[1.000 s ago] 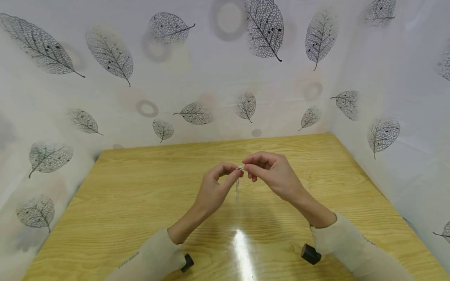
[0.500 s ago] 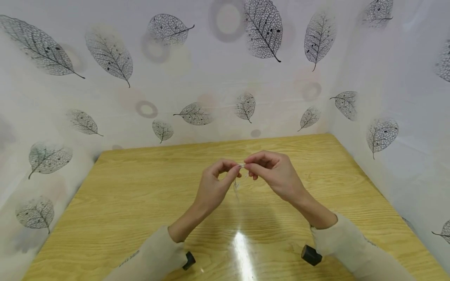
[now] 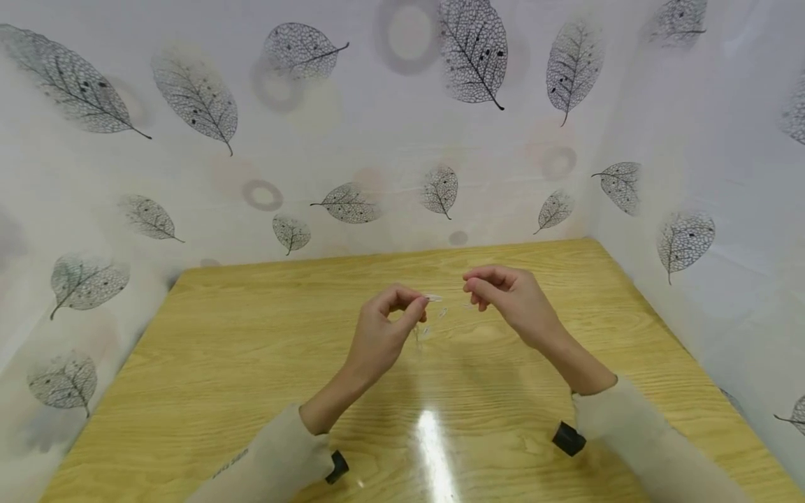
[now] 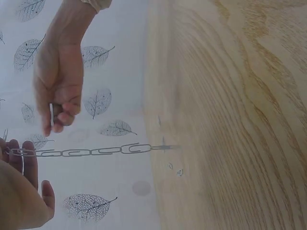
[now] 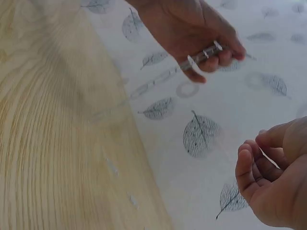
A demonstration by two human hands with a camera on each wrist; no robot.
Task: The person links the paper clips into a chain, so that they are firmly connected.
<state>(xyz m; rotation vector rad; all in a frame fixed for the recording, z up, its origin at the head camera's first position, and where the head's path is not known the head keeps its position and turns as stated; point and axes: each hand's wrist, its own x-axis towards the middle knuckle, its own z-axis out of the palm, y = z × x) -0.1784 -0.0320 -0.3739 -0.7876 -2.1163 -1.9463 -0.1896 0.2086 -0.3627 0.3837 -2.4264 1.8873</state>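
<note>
In the head view my left hand [image 3: 385, 328] pinches the top of a chain of linked paper clips [image 4: 105, 151], which hangs down toward the table, as the left wrist view shows. A silver clip end [image 3: 434, 298] sticks out beyond the thumb and index finger. My right hand [image 3: 512, 300] is raised a short way to the right, apart from the chain. Its fingers are loosely bent, and nothing shows between them in the right wrist view. Beneath the hands, a few loose paper clips [image 3: 443, 312] lie on the wooden table [image 3: 264, 349].
A white cloth with a leaf print [image 3: 377, 140] stands around the back and sides of the table. Black wrist devices [image 3: 569, 439] show below both cuffs. Light glares off the table [image 3: 434, 447] near the front.
My right hand has let go of the chain's top and moved away to the right. The left hand still pinches the chain at nearly the same spot.
</note>
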